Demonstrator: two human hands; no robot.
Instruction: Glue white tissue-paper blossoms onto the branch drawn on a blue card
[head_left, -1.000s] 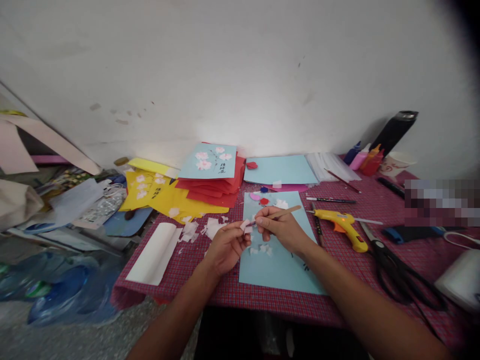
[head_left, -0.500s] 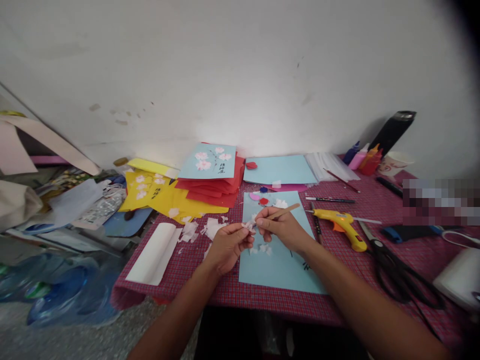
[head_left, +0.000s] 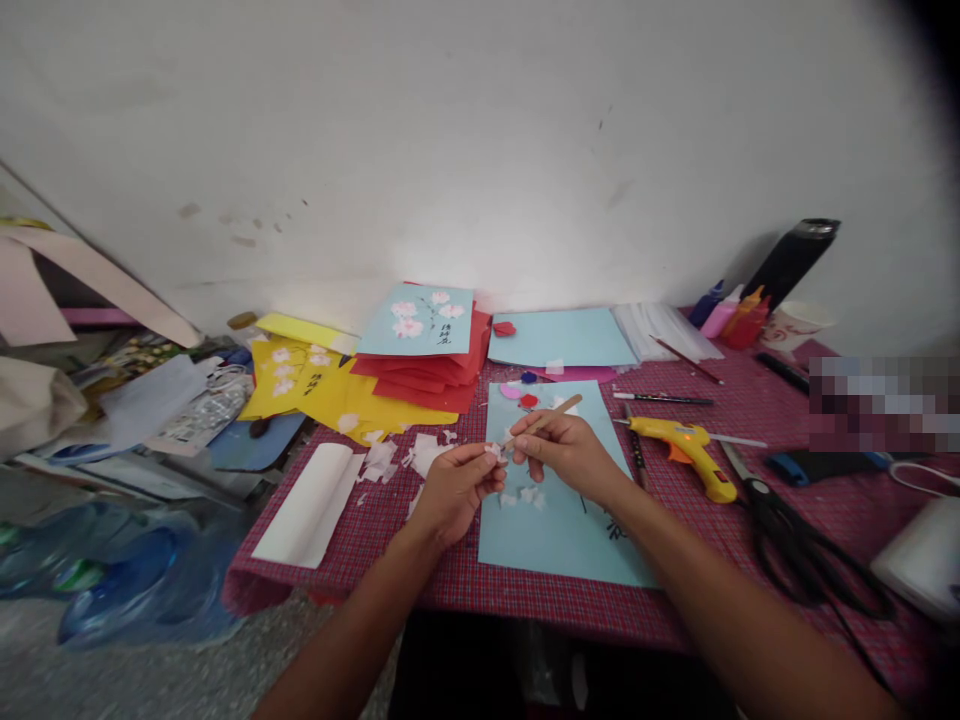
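Observation:
Between the thumb and fingers of my left hand (head_left: 461, 488) is pinched a small scrap of white paper (head_left: 495, 451), now crumpled. My right hand (head_left: 562, 450) grips a flat wooden stick (head_left: 559, 409), whose lower tip meets the scrap. Both hands hover over a light blue sheet (head_left: 555, 545) with black writing, partly hidden by my right forearm. Crumpled white bits (head_left: 531, 497) lie on that sheet below the hands. Near its top edge sit a red blob (head_left: 529, 401), a dark blue blob and a pink patch. Loose paper scraps (head_left: 426, 452) are left of the sheet.
A yellow glue gun (head_left: 679, 435) and black-handled scissors (head_left: 802, 550) lie at right. Behind stand paint bottles (head_left: 720, 316) and a black flask (head_left: 795, 262). A flower card (head_left: 416, 322) tops red paper. Folded white paper (head_left: 307, 508) lies near the left edge.
The scrap in my left hand has gone from flatter to crumpled around the stick's tip. My right hand has tilted the stick more steeply. My left hand stays nearly in place.

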